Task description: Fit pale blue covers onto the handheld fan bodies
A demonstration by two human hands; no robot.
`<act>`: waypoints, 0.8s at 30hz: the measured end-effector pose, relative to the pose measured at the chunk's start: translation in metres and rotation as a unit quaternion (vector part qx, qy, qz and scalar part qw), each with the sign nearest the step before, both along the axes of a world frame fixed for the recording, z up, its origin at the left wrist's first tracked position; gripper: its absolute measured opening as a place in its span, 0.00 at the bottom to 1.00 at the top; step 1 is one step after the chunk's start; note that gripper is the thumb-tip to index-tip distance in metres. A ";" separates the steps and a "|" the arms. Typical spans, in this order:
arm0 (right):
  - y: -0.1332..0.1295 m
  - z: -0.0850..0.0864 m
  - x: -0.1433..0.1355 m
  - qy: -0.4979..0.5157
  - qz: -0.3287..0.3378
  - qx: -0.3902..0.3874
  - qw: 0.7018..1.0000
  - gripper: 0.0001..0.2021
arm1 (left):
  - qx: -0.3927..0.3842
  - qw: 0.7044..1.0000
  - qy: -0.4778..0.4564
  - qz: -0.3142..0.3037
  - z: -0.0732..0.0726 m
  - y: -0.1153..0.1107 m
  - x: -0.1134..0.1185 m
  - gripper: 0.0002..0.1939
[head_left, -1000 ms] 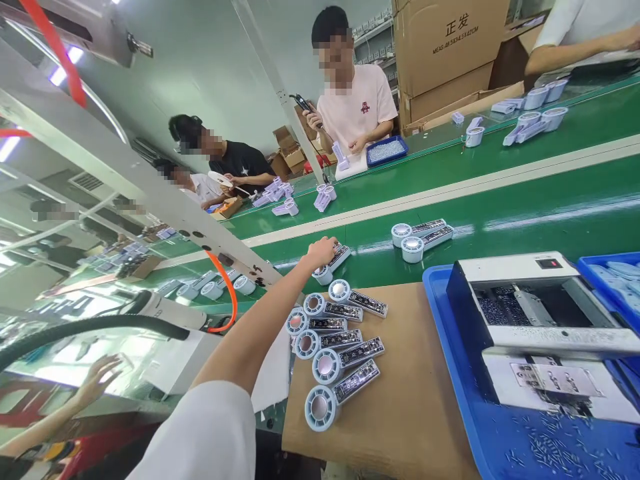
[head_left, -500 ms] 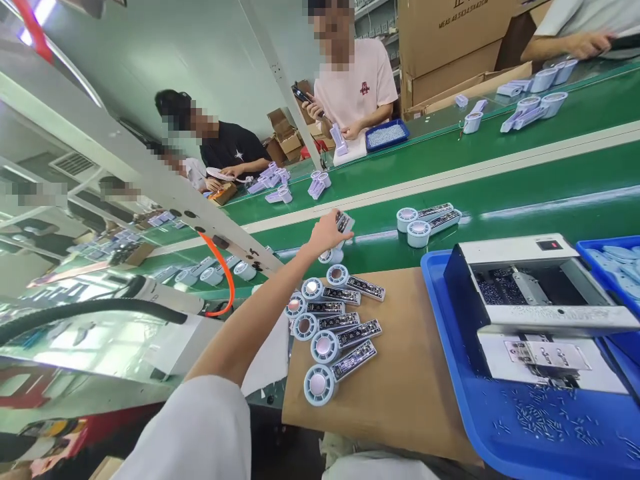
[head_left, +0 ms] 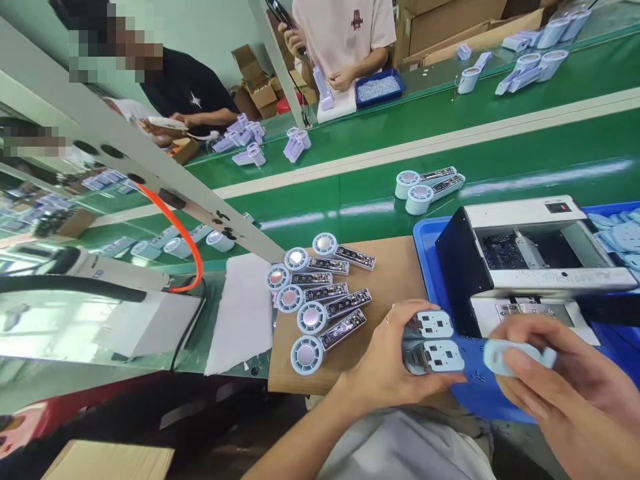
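My left hand (head_left: 377,357) is closed around two light-blue housings (head_left: 434,325), held side by side with their end faces, which have small square holes, turned to the right. Close by, my right hand (head_left: 575,383) pinches a small light-blue oval plastic piece (head_left: 513,357), slightly blurred, a short gap away from the housings. To the left, several round-headed light-blue units (head_left: 311,318) with circuit boards in their handles lie in a fanned row on a brown cardboard sheet (head_left: 390,267).
A white screw feeder machine (head_left: 530,207) stands in a blue tray (head_left: 425,260) at right. Two more units (head_left: 420,199) rest on the green conveyor (head_left: 350,207). A slanted metal post (head_left: 200,200) and orange hose (head_left: 187,237) are at left. Co-workers sit across the belt.
My left hand has come back from the belt to the near right and now holds two housings. My right hand has entered with an oval piece. The unit below my reaching hand has left the belt.
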State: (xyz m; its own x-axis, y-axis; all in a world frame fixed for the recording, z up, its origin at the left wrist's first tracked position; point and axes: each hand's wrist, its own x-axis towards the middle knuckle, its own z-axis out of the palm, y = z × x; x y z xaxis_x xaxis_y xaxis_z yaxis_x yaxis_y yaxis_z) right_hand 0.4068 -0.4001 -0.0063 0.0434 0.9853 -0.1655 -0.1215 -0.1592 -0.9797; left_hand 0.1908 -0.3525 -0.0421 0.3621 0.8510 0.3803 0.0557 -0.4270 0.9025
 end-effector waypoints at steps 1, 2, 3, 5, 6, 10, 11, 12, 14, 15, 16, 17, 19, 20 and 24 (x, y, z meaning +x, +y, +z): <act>0.007 -0.001 -0.001 0.005 0.032 0.013 0.999 0.23 | 0.002 1.000 -0.006 -0.009 -0.002 -0.002 0.002 0.44; 0.014 -0.001 -0.002 -0.001 0.057 0.018 0.998 0.23 | 0.008 1.000 -0.013 -0.019 -0.003 -0.002 0.004 0.44; 0.020 0.001 -0.004 -0.017 0.068 0.013 0.997 0.23 | 0.015 0.999 -0.022 -0.027 -0.004 -0.001 0.007 0.46; 0.028 0.007 -0.011 -0.057 0.074 -0.013 0.996 0.27 | 0.031 0.998 -0.045 -0.029 -0.006 0.000 0.012 0.50; 0.030 0.012 -0.016 -0.080 0.068 -0.032 0.994 0.29 | 0.037 0.998 -0.054 -0.023 -0.007 0.000 0.016 0.52; 0.033 0.021 -0.030 -0.160 0.014 -0.047 0.986 0.33 | 0.082 0.994 -0.064 0.009 -0.019 -0.002 0.026 0.58; 0.033 0.020 -0.031 -0.155 0.018 -0.037 0.987 0.34 | 0.091 0.994 -0.063 0.012 -0.022 -0.003 0.028 0.59; 0.034 0.017 -0.030 -0.142 0.037 -0.023 0.989 0.33 | 0.097 0.993 -0.063 0.015 -0.024 -0.003 0.029 0.58; 0.035 0.011 -0.027 -0.127 0.075 0.008 0.989 0.31 | 0.095 0.994 -0.054 0.013 -0.027 -0.003 0.029 0.57; 0.036 0.010 -0.026 -0.137 0.078 0.018 0.987 0.30 | 0.091 0.995 -0.048 0.011 -0.027 -0.003 0.029 0.56; 0.037 0.010 -0.026 -0.159 0.066 0.021 0.985 0.30 | 0.087 0.995 -0.042 0.011 -0.026 -0.001 0.028 0.55; 0.037 0.012 -0.027 -0.184 0.043 0.020 0.982 0.32 | 0.084 0.996 -0.036 0.010 -0.024 0.000 0.028 0.53; 0.038 0.019 -0.032 -0.218 -0.005 -0.003 0.976 0.35 | 0.091 0.996 -0.024 0.005 -0.020 0.006 0.026 0.48; 0.038 0.024 -0.035 -0.226 -0.024 -0.016 0.974 0.37 | 0.101 0.995 -0.019 0.001 -0.018 0.010 0.024 0.45; 0.034 0.039 -0.045 -0.244 -0.038 -0.022 0.969 0.38 | 0.124 0.992 -0.015 -0.014 -0.013 0.025 0.020 0.38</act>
